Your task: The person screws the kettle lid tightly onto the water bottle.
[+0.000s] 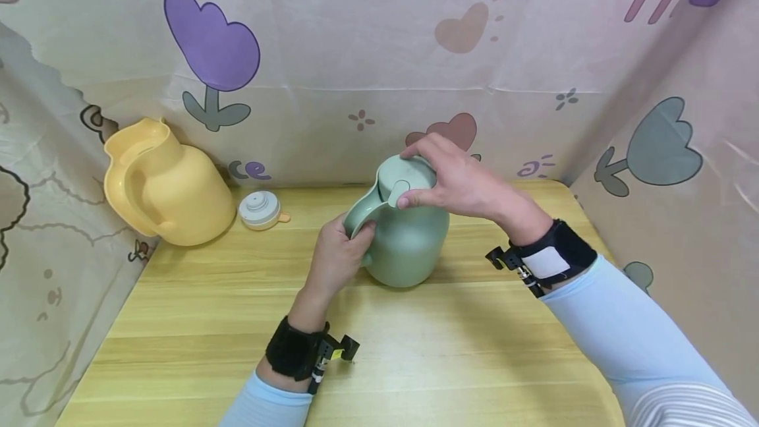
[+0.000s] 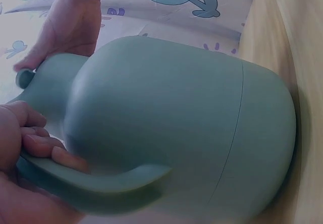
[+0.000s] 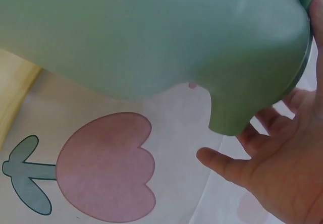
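A pale green thermos jug (image 1: 409,249) stands upright on the wooden table, near its back edge. My left hand (image 1: 338,256) grips the jug's handle (image 2: 101,188), fingers wrapped round it and thumb on top. Over the mouth, my right hand (image 1: 459,180) holds the round green lid (image 1: 394,173), its thumb on the small tab (image 1: 399,194) and its fingertips at the far edge. The right wrist view has the spout (image 3: 227,115) pointing toward that hand, with the little finger stretched out beside it.
A yellow thermos jug (image 1: 192,196), its top without a lid, stands at the table's back left. Beside it lies a grey-white lid (image 1: 259,209) with a yellow tab. Printed curtains (image 1: 332,31) enclose the wooden table (image 1: 415,361) at the back and sides.
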Motion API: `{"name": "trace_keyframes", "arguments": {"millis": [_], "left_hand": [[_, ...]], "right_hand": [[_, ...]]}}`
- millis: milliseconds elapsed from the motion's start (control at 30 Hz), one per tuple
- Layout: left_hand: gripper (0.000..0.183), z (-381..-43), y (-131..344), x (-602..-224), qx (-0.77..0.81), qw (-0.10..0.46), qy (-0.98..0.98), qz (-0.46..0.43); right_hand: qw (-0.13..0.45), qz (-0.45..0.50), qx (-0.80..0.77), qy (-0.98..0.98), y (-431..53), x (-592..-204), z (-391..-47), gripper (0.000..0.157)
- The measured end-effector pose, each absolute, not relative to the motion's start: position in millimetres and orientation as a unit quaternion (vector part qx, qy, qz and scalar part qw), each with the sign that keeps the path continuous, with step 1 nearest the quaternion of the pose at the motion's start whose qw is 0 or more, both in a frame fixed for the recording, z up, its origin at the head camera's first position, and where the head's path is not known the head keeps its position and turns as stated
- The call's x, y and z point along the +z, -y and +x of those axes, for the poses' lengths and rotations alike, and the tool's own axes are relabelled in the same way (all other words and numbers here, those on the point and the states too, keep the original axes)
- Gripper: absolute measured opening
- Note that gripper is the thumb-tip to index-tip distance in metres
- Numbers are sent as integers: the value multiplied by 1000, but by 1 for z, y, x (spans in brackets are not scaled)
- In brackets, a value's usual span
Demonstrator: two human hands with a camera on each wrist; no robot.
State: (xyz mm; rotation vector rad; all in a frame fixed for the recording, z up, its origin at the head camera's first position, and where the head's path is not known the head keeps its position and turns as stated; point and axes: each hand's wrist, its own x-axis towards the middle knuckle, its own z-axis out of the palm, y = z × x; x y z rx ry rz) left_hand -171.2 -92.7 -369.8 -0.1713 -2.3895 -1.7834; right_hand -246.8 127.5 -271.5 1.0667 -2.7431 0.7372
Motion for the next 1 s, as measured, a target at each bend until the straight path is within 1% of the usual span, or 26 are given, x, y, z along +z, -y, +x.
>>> {"name": "trace_keyframes", "arguments": {"millis": [100, 167, 400, 533, 633, 700, 833, 1000], "left_hand": [[23, -173, 93, -375, -597, 81, 796, -60], [24, -173, 93, -375, -598, 80, 795, -65], [28, -171, 94, -375, -603, 76, 788, -97], [38, -170, 96, -376, -610, 87, 777, -126], [48, -169, 97, -376, -627, 90, 762, -137], [51, -168, 97, -375, -640, 88, 751, -135], [49, -167, 96, -375, -645, 85, 751, -116], [45, -164, 94, -371, -632, 81, 764, -95]], "right_hand": [[66, 352, 237, 903, -128, -273, -245, 79], [59, 355, 241, 901, -129, -271, -244, 78], [-11, 397, 244, 885, -133, -262, -248, 76], [-23, 394, 246, 885, -133, -259, -250, 76], [-8, 388, 258, 885, -131, -262, -251, 75], [11, 389, 268, 881, -130, -265, -251, 74], [52, 388, 290, 873, -129, -275, -251, 72], [100, 365, 310, 872, -125, -287, -248, 71]]}}
